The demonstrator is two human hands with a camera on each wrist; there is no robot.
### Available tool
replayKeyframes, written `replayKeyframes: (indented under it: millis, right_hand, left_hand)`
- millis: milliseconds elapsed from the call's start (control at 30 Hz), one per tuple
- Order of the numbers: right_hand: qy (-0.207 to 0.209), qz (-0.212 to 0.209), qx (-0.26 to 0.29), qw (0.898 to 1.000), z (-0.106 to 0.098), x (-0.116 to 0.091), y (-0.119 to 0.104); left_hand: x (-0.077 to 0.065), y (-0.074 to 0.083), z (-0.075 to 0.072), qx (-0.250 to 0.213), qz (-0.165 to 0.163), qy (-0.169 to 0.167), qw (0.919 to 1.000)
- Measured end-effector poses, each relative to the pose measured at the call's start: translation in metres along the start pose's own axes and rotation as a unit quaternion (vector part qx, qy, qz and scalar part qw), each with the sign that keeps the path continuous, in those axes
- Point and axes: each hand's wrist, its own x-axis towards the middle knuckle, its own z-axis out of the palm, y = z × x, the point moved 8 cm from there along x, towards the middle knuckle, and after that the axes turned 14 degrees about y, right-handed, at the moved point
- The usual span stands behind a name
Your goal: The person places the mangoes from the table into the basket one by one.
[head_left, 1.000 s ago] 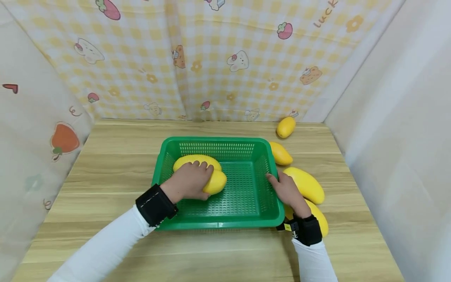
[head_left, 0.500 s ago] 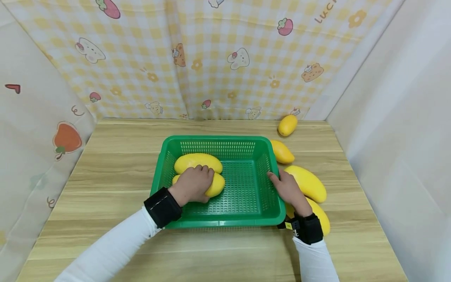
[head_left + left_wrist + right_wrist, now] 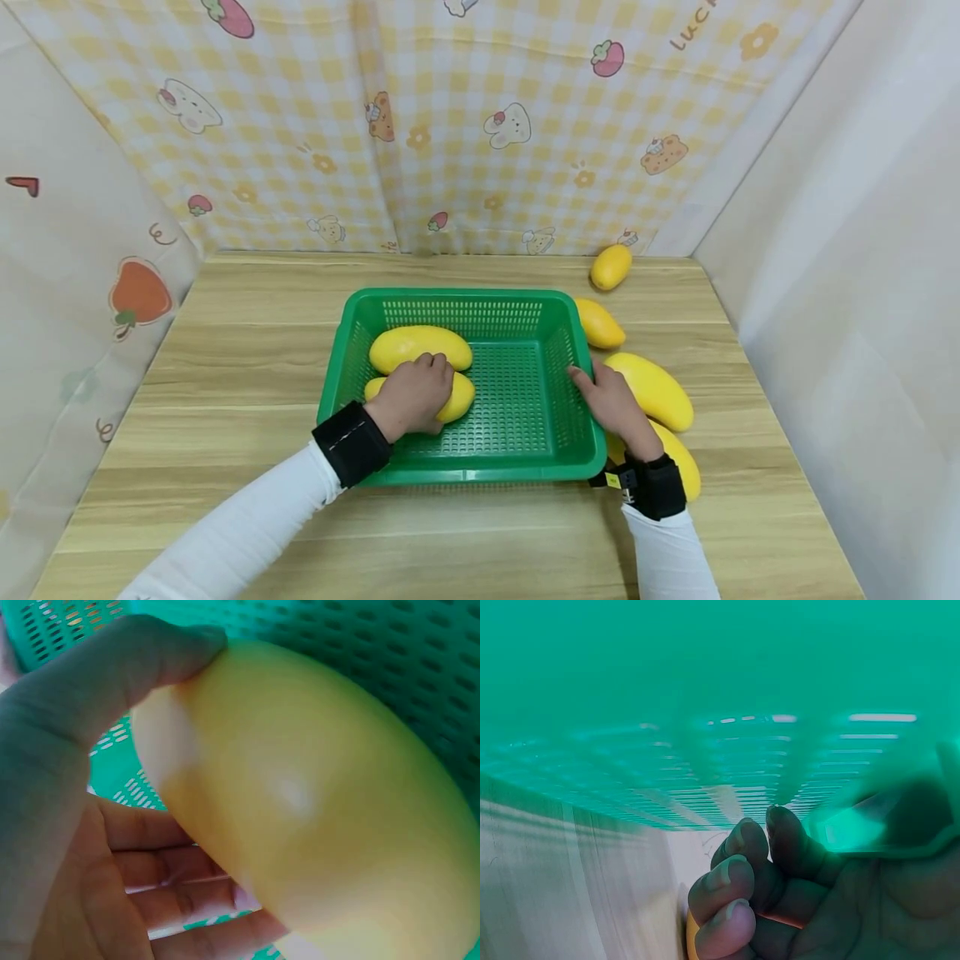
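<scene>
A green plastic basket (image 3: 510,467) with slotted walls sits mid-table. Inside its left half, my left hand (image 3: 414,396) holds a yellow mango (image 3: 461,397) from above. In the left wrist view, the thumb and fingers wrap round opposite sides of this mango (image 3: 315,780). A second yellow mango (image 3: 420,347) lies just behind it, roughly parallel, in the basket. My right hand (image 3: 611,406) grips the right rim of the basket, thumb over the inner side. In the right wrist view, its curled fingers (image 3: 727,881) are below the rim, outside the slotted wall (image 3: 727,750).
Right of the basket lie a large yellow mango (image 3: 652,390), another (image 3: 681,458) partly under the right wrist, and a smaller orange-yellow one (image 3: 598,323). A small one (image 3: 611,267) is near the back curtain (image 3: 450,167). White curtains flank the wooden table (image 3: 240,333).
My left hand has brought its mango slightly toward the front of the basket and down, leaving the mango behind more exposed. The right hand keeps its grip on the rim.
</scene>
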Motion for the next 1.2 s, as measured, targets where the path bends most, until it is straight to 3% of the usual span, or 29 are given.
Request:
replayKeyframes:
  millis: [367, 567, 767, 1200]
  right_hand:
    - [0.008, 0.001, -0.008, 1.0, 0.001, 0.003, 0.0]
    - [0.005, -0.001, -0.003, 1.0, 0.005, 0.002, -0.002]
    - [0.006, 0.001, 0.001, 1.0, 0.002, 0.001, -0.001]
    - [0.004, 0.008, 0.003, 1.0, 0.001, 0.002, 0.002]
  left_hand:
    - [-0.004, -0.007, 0.007, -0.043, -0.052, -0.042, 0.9968]
    - [-0.008, -0.009, 0.004, -0.067, -0.056, -0.028, 0.9958]
    - [-0.008, -0.008, 0.004, -0.072, -0.039, -0.011, 0.9966]
    - [-0.007, -0.013, 0.008, -0.103, -0.054, -0.055, 0.9917]
